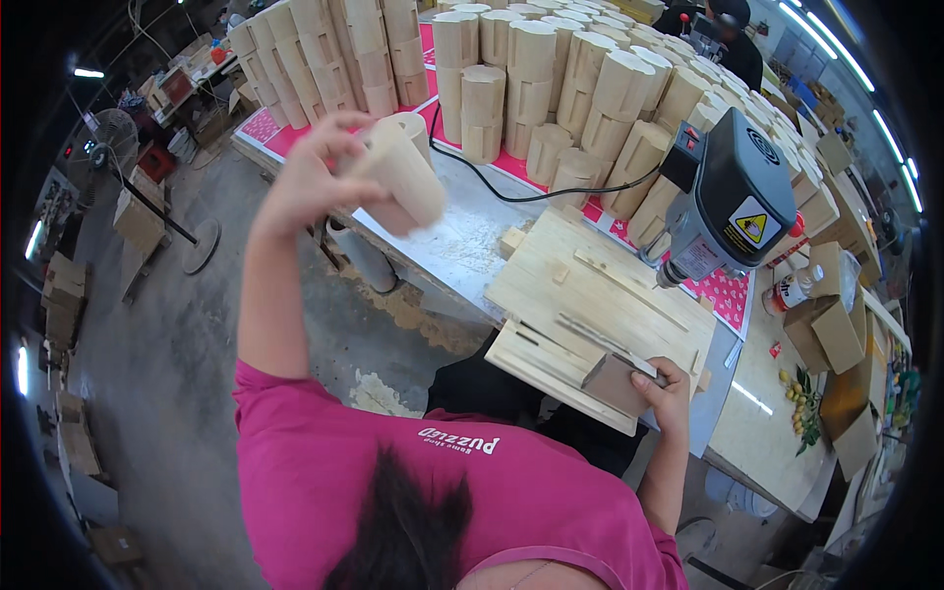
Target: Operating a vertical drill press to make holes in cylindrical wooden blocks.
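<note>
My left hand [320, 172] is raised over the left end of the table, its fingers gripping a pale wooden cylinder [408, 177]. The cylinder is tilted and slightly blurred. At the lower right, my right hand [669, 388] holds a brown, sanding-type block [615, 383] near the front edge of a wooden board jig [536, 256]. A thin, long metal tool [600, 336] runs along the board beside that block; whether my fingers also hold it I cannot tell. Narrow wooden strips are fixed on the jig. Behind it stands a dark grey bench drill [742, 197].
Many wooden cylinders [482, 113] stand stacked across the pink-covered table [506, 165]. A black cable [531, 200] crosses to the drill. At right are a bottle [793, 287], an open carton [826, 324] and fruit on a stem [801, 398]. Another person [728, 39] is at the back.
</note>
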`<action>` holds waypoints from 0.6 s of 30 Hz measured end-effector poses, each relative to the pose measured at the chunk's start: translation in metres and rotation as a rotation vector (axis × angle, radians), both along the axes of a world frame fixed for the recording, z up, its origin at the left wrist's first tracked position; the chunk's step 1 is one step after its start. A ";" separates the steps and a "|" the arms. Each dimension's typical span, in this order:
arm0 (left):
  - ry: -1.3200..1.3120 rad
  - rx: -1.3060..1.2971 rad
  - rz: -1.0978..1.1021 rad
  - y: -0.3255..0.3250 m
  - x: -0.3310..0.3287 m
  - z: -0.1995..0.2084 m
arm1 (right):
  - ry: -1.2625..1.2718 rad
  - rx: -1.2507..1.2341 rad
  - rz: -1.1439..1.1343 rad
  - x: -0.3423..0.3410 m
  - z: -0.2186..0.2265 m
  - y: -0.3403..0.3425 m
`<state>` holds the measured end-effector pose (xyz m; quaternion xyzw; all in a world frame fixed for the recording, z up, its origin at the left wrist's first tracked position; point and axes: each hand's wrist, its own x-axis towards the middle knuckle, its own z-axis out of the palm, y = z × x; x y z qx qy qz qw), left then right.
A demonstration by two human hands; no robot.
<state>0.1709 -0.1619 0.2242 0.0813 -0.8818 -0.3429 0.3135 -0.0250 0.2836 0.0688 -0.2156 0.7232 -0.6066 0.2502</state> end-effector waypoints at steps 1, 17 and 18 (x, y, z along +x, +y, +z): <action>0.001 -0.004 0.002 -0.005 -0.003 0.013 | 0.001 -0.004 0.002 0.003 -0.001 -0.004; -0.274 -0.379 0.433 -0.085 -0.105 0.035 | 0.299 0.153 0.115 0.026 0.010 -0.007; -0.291 -0.407 0.429 -0.087 -0.106 0.036 | 0.298 0.154 0.110 0.025 0.010 -0.007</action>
